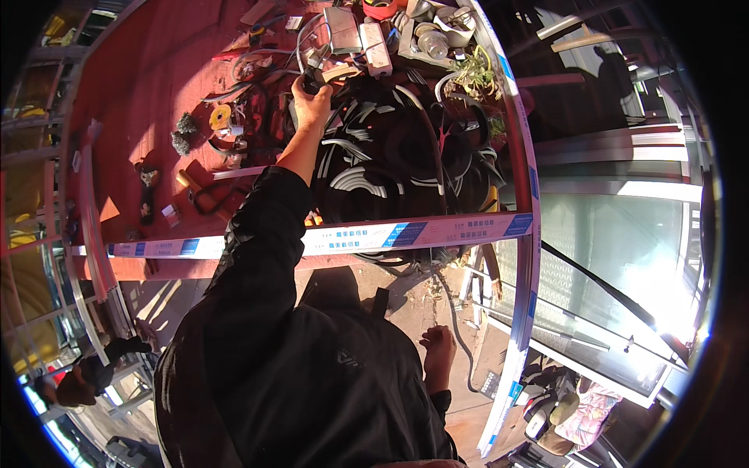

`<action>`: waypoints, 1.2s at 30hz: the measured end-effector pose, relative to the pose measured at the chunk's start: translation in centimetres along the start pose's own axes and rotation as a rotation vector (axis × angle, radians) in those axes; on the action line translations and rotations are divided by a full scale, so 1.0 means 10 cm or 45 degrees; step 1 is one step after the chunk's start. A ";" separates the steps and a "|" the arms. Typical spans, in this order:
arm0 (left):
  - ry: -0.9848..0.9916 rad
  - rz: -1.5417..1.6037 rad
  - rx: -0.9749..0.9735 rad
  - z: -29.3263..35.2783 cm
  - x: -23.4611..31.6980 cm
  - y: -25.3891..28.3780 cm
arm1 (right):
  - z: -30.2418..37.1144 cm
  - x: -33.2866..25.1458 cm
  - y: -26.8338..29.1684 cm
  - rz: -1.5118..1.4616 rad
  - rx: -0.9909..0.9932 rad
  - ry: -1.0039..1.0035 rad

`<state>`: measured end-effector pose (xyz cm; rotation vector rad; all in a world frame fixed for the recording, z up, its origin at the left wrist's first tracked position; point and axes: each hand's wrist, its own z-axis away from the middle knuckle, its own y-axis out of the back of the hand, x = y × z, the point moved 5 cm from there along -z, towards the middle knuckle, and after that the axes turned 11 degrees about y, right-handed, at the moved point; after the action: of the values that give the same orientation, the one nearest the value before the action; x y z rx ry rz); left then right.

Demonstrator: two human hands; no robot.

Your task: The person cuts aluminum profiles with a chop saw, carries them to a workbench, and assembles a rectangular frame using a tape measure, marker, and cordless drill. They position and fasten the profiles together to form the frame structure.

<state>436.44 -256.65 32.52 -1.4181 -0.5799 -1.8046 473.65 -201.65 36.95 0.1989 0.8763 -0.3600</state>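
My left hand (312,105) reaches far over the red table with its fingers closed round a small black object (313,80). What kind of object it is cannot be made out. A grey cable (299,51) curves just beyond it, and a white power strip (375,48) lies to its right. Beside my left wrist spreads a big tangled heap of black rubber strips (367,152). Low by my side hangs my right hand (438,349), its fingers curled in, with nothing visible in them.
A profile wrapped in blue and white film (328,238) crosses between me and the table, joining a long one (524,156) on the right. Glass panels (616,257) stand farther right. A yellow tape roll (221,117) and a hammer (195,187) lie on the left.
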 end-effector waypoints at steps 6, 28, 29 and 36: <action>0.030 -0.647 -0.119 0.39 -0.01 0.11 | 0.01 -0.01 -0.01 0.139 -0.078 -0.003; 0.514 -1.298 0.816 0.00 -0.23 4.64 | -0.07 -0.08 -0.99 1.079 -0.587 0.165; 0.513 -1.274 0.838 -0.06 -0.27 4.63 | -0.07 -0.05 -0.97 0.959 -0.542 0.065; 0.695 -0.842 0.566 -0.48 0.12 4.13 | -0.09 0.00 -0.94 0.871 -0.342 -0.095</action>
<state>465.79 -285.79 28.23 -0.4088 -1.1458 -2.2492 469.35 -210.02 36.16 0.2218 0.7240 0.3844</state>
